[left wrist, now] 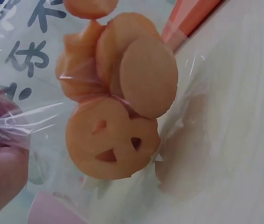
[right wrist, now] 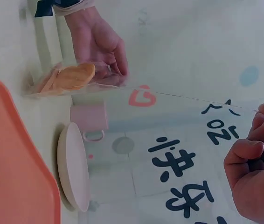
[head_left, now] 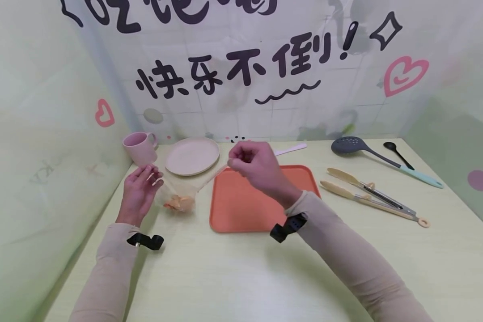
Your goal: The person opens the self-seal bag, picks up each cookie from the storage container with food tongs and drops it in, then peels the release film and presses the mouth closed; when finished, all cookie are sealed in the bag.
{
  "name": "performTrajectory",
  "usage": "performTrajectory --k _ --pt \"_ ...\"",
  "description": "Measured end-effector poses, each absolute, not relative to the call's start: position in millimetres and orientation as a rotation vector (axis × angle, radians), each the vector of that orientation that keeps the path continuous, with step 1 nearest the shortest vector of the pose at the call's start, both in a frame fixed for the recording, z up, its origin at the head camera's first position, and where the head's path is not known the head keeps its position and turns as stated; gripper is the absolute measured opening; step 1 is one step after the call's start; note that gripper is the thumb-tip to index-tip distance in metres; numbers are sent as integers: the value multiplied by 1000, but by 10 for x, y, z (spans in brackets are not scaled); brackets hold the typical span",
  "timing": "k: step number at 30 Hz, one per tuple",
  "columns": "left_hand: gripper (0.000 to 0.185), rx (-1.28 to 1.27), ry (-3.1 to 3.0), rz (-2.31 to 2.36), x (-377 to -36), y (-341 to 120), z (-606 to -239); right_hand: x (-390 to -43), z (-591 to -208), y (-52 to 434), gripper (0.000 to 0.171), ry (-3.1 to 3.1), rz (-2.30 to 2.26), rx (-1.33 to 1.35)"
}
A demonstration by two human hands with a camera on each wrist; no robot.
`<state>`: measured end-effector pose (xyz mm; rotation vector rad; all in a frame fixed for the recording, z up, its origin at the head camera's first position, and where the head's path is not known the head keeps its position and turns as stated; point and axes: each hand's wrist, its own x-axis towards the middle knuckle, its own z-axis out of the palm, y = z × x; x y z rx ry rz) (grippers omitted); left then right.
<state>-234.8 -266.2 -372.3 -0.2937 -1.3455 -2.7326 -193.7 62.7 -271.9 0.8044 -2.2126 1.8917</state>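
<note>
Both hands pinch a clear bag point(head_left: 185, 190) of biscuits point(head_left: 179, 203): left hand point(head_left: 138, 192) at nine o'clock, right hand point(head_left: 253, 165) above the tray's point(head_left: 241, 210) far-left edge.

Pink mug point(head_left: 138, 147) stands at back left of the pale table point(head_left: 233, 277), just beside a pink plate point(head_left: 192, 155); an orange tray point(head_left: 245, 201) lies in the middle, with a white utensil handle point(head_left: 291, 149) showing behind it. To the right lie yellow tongs point(head_left: 370, 194), and behind them a grey slotted spatula with a teal handle point(head_left: 370, 152) and a small black spoon point(head_left: 398, 154), set near each other but apart. Back wall carries black Chinese lettering point(head_left: 233, 71) and pink hearts point(head_left: 404, 75).
</note>
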Motion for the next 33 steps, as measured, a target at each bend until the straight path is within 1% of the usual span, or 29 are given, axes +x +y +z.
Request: performTrajectory --k 7,10,12,15,18,20,23,27,30,33 --pt "16 -287 -1340 -2709 -2375 -2647 -3677 -1928 -2704 1057 13 -2150 2005 618" --pt "16 -289 -1413 -2648 -2367 -2647 -3636 -1920 -2696 1346 17 -2152 2016 618" --pt "15 -290 -1492 -2568 -2348 -2644 -3590 -1899 -2687 1591 18 -2205 1935 672" --pt "11 -295 -1603 -2428 -2312 -2637 -3498 -1845 -2674 2019 13 -2297 1788 706" --pt "7 -309 -1721 -2284 -2281 -2618 -3387 -1768 -2698 2461 8 -2391 1599 539" --pt "6 -324 -1798 -2195 -2261 -2609 -3315 -1717 -2760 2733 6 -2436 1519 381" --pt "8 -328 -1887 -2077 -2227 -2600 -3223 -1612 -2919 3085 12 -2509 1409 155" --pt "11 -329 -1912 -2014 -2188 -2596 -3154 -1446 -3187 3450 19 -2560 1330 -68" --pt "11 -323 -1910 -1992 -2177 -2593 -3124 -1339 -3379 3648 19 -2641 1233 -155" --pt "18 -315 -1920 -1960 -2158 -2586 -3099 -1267 -3531 3749 15 -2865 964 -83"
